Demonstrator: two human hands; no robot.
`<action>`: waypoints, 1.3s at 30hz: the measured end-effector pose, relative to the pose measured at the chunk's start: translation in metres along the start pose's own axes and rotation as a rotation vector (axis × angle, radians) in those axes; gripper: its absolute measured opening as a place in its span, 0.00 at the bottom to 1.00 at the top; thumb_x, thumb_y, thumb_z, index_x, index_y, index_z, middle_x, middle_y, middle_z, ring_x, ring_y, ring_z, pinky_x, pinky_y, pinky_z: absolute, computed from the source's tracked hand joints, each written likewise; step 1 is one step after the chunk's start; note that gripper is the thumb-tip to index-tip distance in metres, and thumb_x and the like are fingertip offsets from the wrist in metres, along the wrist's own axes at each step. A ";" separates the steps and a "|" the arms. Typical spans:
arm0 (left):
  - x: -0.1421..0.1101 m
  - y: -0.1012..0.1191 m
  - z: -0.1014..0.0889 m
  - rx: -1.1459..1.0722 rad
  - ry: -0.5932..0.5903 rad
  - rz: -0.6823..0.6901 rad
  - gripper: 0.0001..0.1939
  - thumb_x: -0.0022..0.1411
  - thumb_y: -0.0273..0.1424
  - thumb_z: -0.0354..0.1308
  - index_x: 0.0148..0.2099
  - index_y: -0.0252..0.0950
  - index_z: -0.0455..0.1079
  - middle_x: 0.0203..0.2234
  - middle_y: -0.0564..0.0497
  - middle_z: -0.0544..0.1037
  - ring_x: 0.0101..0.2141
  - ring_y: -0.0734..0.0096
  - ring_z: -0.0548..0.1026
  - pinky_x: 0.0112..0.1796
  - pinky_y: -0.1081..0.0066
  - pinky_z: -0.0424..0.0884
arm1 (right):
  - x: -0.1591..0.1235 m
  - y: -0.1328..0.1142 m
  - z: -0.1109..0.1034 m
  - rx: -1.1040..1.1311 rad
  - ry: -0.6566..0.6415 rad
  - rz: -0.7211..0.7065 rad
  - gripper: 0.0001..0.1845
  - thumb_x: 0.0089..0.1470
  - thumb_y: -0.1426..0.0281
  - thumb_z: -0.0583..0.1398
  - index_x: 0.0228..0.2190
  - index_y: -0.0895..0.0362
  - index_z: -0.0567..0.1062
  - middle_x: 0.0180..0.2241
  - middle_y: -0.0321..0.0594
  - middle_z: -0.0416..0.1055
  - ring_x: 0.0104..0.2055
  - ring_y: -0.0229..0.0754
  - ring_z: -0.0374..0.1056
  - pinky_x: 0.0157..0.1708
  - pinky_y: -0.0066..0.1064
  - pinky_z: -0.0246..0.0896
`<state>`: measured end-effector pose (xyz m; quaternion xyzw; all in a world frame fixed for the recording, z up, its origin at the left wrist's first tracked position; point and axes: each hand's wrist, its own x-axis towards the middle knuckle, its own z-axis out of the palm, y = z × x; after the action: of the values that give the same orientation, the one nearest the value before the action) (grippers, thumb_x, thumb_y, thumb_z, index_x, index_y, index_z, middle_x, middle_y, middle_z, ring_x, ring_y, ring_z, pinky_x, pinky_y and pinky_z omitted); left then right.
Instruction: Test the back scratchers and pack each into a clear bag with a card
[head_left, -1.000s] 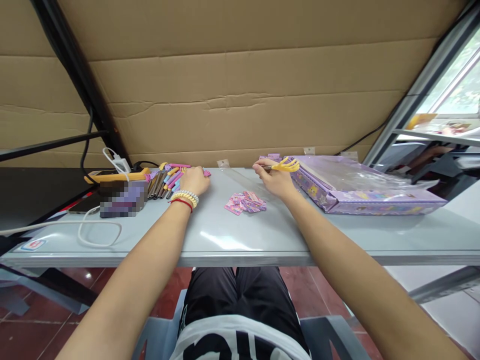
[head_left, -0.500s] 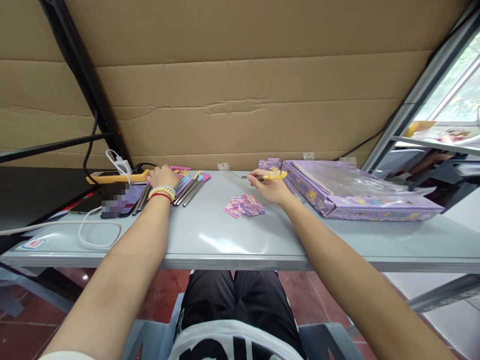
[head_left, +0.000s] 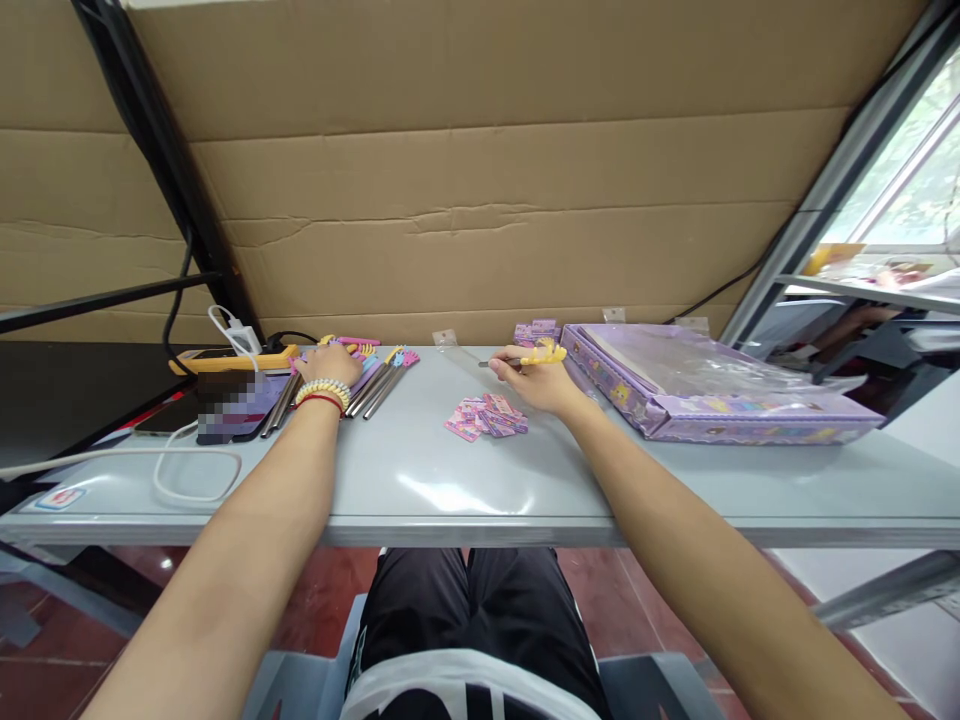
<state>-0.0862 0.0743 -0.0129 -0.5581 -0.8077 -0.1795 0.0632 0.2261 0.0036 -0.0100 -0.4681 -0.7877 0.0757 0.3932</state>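
Note:
My left hand (head_left: 330,366) reaches over a heap of metal sticks (head_left: 388,385) with coloured, claw-like heads, which look like back scratchers. Its fingertips are hidden among the heads, so its grip does not show. On that wrist are pale beaded bands and a red cord. My right hand (head_left: 534,380) is closed around a similar back scratcher with a yellow head (head_left: 546,352). Its slim metal shaft points left. In front of this hand lies a loose pile of small pink and purple cards (head_left: 487,416).
An open purple box (head_left: 757,430) with clear film stands at the right, with more small cards (head_left: 536,330) behind. At the left are a phone (head_left: 232,410), a yellow-edged device (head_left: 229,358) and a white cable (head_left: 180,450). A clear plastic sleeve (head_left: 445,340) lies at the back.
The view has shifted slightly. My left hand has moved a little among the coloured heads. My right hand keeps the yellow-headed back scratcher in nearly the same spot.

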 end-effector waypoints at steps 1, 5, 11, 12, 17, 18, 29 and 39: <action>0.001 0.000 0.000 0.000 0.005 0.000 0.21 0.58 0.38 0.51 0.48 0.32 0.72 0.51 0.34 0.72 0.54 0.42 0.64 0.51 0.46 0.53 | 0.000 0.000 0.000 0.003 -0.005 0.001 0.14 0.56 0.60 0.53 0.30 0.56 0.73 0.26 0.37 0.71 0.26 0.37 0.63 0.27 0.29 0.55; 0.003 -0.001 0.002 0.006 0.014 0.004 0.19 0.57 0.37 0.52 0.46 0.32 0.73 0.49 0.34 0.73 0.53 0.42 0.65 0.50 0.48 0.54 | -0.001 -0.001 0.000 -0.014 -0.024 -0.001 0.15 0.57 0.60 0.53 0.30 0.56 0.74 0.26 0.38 0.71 0.26 0.37 0.63 0.28 0.30 0.55; 0.002 0.000 0.002 0.017 0.035 -0.018 0.17 0.58 0.36 0.53 0.44 0.33 0.74 0.47 0.34 0.75 0.52 0.43 0.67 0.48 0.50 0.54 | -0.002 -0.002 0.000 -0.051 -0.012 -0.015 0.15 0.57 0.60 0.53 0.30 0.56 0.74 0.27 0.38 0.72 0.27 0.37 0.63 0.29 0.30 0.55; 0.002 0.001 0.001 0.021 0.038 -0.025 0.17 0.58 0.35 0.52 0.45 0.33 0.74 0.47 0.35 0.75 0.51 0.44 0.67 0.48 0.51 0.55 | -0.002 -0.002 0.000 -0.051 -0.012 -0.017 0.15 0.57 0.60 0.53 0.30 0.56 0.74 0.27 0.38 0.72 0.27 0.37 0.63 0.29 0.30 0.55; -0.002 0.001 -0.005 0.016 0.060 -0.060 0.16 0.58 0.36 0.53 0.45 0.35 0.74 0.44 0.36 0.77 0.49 0.47 0.70 0.46 0.55 0.55 | -0.001 -0.002 0.000 -0.047 -0.014 -0.018 0.15 0.57 0.60 0.52 0.30 0.56 0.74 0.27 0.38 0.72 0.26 0.37 0.62 0.28 0.30 0.55; -0.002 0.001 -0.006 0.008 0.068 -0.062 0.16 0.57 0.36 0.54 0.44 0.35 0.74 0.43 0.37 0.77 0.48 0.47 0.71 0.45 0.55 0.56 | -0.002 -0.002 0.000 -0.048 -0.014 -0.017 0.15 0.57 0.60 0.52 0.30 0.56 0.74 0.27 0.38 0.72 0.27 0.37 0.62 0.28 0.30 0.55; -0.012 0.008 -0.019 -0.222 0.195 -0.024 0.15 0.56 0.30 0.54 0.45 0.32 0.73 0.44 0.35 0.77 0.49 0.47 0.71 0.46 0.56 0.63 | -0.002 -0.001 0.000 -0.027 -0.007 -0.031 0.14 0.57 0.61 0.53 0.30 0.55 0.74 0.30 0.39 0.74 0.30 0.39 0.64 0.29 0.30 0.55; -0.034 0.049 -0.006 -1.042 -0.139 0.367 0.09 0.53 0.29 0.58 0.38 0.33 0.74 0.33 0.48 0.78 0.34 0.69 0.74 0.38 0.69 0.70 | 0.000 -0.006 -0.003 0.276 0.044 0.095 0.24 0.59 0.51 0.50 0.30 0.57 0.73 0.25 0.37 0.70 0.27 0.36 0.65 0.28 0.28 0.58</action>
<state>-0.0289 0.0577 -0.0071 -0.6575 -0.5040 -0.5040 -0.2443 0.2242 -0.0001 -0.0055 -0.4480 -0.7379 0.1917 0.4669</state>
